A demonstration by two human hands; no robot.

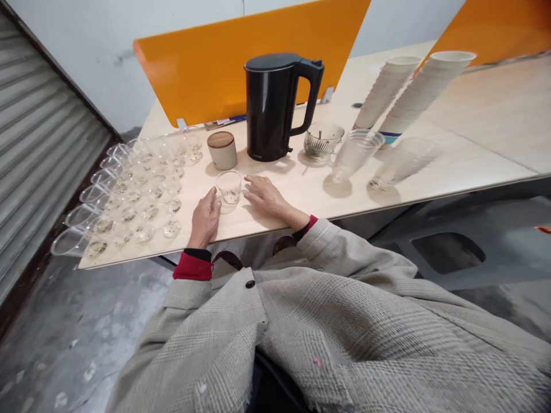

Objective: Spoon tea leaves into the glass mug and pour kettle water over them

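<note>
A clear plastic cup [229,188] stands upright on the table between my hands, with a little dark loose matter at its bottom. My left hand [206,215] is beside the cup's left side, fingers stretched and thumb apart, holding nothing. On the cup's other side, my right hand [266,198] rests low over the tabletop with its fingers spread and nothing in them. Just behind the cup is a grey canister [222,156] with a wooden lid. Many more clear cups [144,198] fill the table's left end, several showing similar dark bits inside.
A black electric kettle [269,109] stands before an orange divider [193,69]. Right of it are a ribbed glass bowl [321,143], stacked clear cups [353,155], another clear stack [402,163] and tall leaning paper cup stacks [424,94]. The table's front edge [267,229] runs close to me.
</note>
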